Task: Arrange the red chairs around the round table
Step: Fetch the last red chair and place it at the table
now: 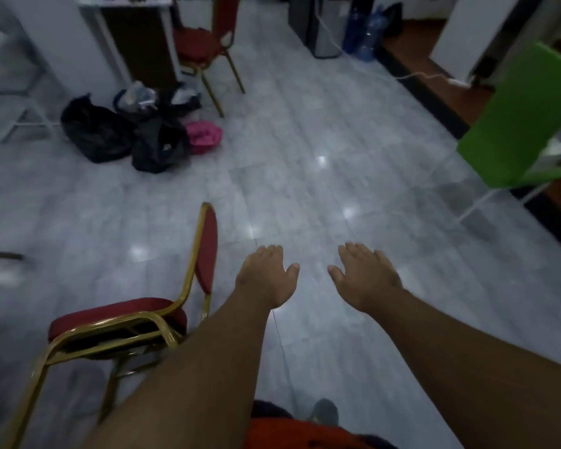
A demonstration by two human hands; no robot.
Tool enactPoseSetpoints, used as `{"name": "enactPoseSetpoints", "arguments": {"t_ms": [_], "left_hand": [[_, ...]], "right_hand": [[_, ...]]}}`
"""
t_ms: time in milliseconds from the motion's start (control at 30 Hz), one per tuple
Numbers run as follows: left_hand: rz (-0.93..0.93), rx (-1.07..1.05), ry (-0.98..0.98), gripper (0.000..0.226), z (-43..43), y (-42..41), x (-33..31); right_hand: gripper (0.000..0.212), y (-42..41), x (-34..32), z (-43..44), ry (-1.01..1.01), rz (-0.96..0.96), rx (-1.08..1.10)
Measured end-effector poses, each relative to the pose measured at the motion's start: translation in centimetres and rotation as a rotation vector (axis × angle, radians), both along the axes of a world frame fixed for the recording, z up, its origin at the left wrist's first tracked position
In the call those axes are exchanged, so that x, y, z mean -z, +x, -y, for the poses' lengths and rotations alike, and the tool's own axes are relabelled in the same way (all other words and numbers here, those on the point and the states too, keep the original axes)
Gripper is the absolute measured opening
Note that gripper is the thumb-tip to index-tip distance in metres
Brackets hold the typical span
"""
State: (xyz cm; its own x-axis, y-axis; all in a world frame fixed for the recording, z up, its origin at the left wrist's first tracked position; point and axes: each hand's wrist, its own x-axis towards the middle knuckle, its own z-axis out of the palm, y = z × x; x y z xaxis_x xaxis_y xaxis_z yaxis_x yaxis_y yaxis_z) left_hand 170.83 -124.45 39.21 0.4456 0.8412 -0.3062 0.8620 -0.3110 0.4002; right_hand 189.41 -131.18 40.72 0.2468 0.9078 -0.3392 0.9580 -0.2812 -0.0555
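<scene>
Both my arms reach out over the grey floor (321, 140), palms down. My left hand (266, 277) and right hand (365, 277) are spread flat and hold nothing, fingers loose, likely because I am between chairs and walking toward the next one.

The near chair (123, 319) stands just left of my left forearm, not touching my hand. Its back faces right, toward the open floor, so I judge it is not yet set in place. The far chair (204, 43) stands at the far left-centre beside a white table leg (110, 37), well apart from me. I see no round table here, so I cannot tell where the chairs must go.

Both chairs have red padded seats and rounded backs in thin gold metal tube frames; they look light enough to lift by the back. The floor is glossy tile that mirrors the lights and may be slippery. Soft black bags (123, 131) and a pink bundle (204, 136) lie slumped near the far chair
</scene>
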Motion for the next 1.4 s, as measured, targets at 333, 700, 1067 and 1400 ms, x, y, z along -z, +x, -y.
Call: {"name": "enactPoseSetpoints", "arguments": {"t_ms": [333,700,1067,1400], "left_hand": [[0.015,-0.397,-0.053,0.049,-13.8,-3.4,3.0],[0.064,-0.636,-0.099,0.055,-30.2,-8.6,7.9],[0.006,-1.049,-0.307,0.063,-35.8,-10.7,13.7],[0.077,-1.295,-0.414,0.065,-41.9,-8.2,22.6]], "right_hand": [[0.066,-1.5,1.8,-22.6,0.001,-0.003,-0.420],[0.067,-9.1,4.3,-42.8,-0.079,0.042,-0.660],[0.068,-16.2,12.8,-57.1,-0.276,0.014,-1.132],[0.068,-19.1,25.0,-66.2,-0.389,-0.032,-1.402]]}}
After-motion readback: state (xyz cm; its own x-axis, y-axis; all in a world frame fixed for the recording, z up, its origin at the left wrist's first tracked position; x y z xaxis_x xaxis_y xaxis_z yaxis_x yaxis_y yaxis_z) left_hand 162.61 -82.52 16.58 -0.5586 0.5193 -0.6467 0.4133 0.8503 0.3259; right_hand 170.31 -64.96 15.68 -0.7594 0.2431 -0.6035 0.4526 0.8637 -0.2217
